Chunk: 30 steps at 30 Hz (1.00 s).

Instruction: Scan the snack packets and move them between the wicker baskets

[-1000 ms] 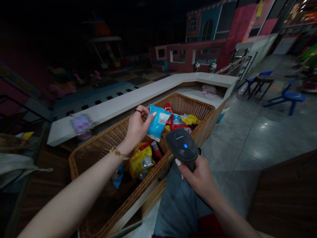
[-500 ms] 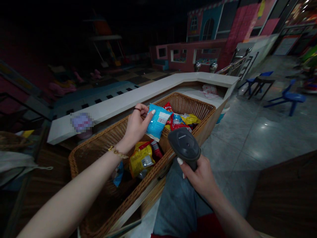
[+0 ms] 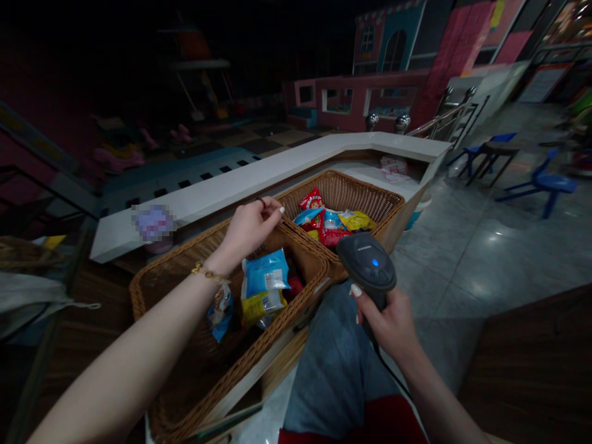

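My left hand point(image 3: 256, 225) hangs over the near wicker basket point(image 3: 171, 265), close to the rim where it meets the far wicker basket point(image 3: 370, 179). It holds nothing, its fingers loosely bent and partly hidden. Below it, a light blue snack packet point(image 3: 264, 271) lies on a yellow packet point(image 3: 263, 305), with a blue patterned packet point(image 3: 221, 313) to the left. Red, blue and yellow snack packets point(image 3: 335, 237) fill part of the far basket. Gripped by the handle in my right hand point(image 3: 393, 320) is a black barcode scanner point(image 3: 367, 262) with a lit blue light.
A white ledge point(image 3: 272, 169) runs behind the baskets, with a blurred-out purple item point(image 3: 155, 223) at its left. Blue chairs point(image 3: 550, 182) stand on the grey floor to the right. The scanner's cable point(image 3: 393, 373) hangs beside my leg.
My left hand has let go of the light blue packet, which now lies in the near basket. The scanner has moved slightly right and its blue light has come on.
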{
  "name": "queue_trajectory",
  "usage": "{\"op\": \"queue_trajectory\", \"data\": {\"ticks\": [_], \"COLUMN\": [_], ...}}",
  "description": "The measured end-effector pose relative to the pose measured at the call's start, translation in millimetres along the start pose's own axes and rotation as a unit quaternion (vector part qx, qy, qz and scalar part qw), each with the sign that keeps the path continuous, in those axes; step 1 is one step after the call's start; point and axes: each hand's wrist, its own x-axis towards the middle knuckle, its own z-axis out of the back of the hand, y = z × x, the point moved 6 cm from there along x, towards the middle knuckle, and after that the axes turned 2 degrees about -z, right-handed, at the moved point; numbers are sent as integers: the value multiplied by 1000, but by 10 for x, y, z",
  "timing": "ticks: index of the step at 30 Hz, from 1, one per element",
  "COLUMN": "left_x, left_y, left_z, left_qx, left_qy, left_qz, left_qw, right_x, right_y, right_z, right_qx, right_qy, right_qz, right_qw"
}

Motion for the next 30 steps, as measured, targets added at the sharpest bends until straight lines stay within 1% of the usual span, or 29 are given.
{"op": "queue_trajectory", "data": {"ticks": [3, 5, 7, 9, 12, 15, 17, 19, 21, 25, 30], "left_x": [63, 147, 259, 392, 590, 752, 844, 917, 980, 1061, 974], "left_y": [-37, -55, -60, -45, 19, 79, 110, 132, 130, 83, 23], "left_z": [-116, -216, -334, -460, -678, -911, -1044, -1155, -1220, -1197, -1177], "left_qx": [25, 70, 136, 204, 294, 348, 351, 328, 300, 272, 259], "left_qy": [29, 70, 118, 159, 224, 284, 308, 334, 349, 328, 321], "left_qz": [-17, -29, -40, -41, -13, 11, 29, 45, 52, 50, 44], "left_qw": [999, 995, 983, 965, 929, 894, 884, 882, 886, 903, 910], "right_x": [-2, 4, 15, 29, 48, 59, 63, 64, 65, 66, 70], "right_y": [-28, -47, -66, -82, -95, -110, -115, -109, -97, -93, -90], "right_z": [31, 48, 58, 64, 66, 68, 74, 82, 91, 108, 75], "right_qx": [-3, -6, -5, -5, -13, -20, -19, -18, -20, -32, -39], "right_qy": [2, 2, 2, 0, -2, -2, -3, -4, -6, -14, -15], "right_qz": [-5, -7, -8, -6, 1, -1, -5, -5, -1, 4, 15], "right_qw": [1000, 1000, 1000, 1000, 1000, 1000, 1000, 1000, 1000, 999, 999]}}
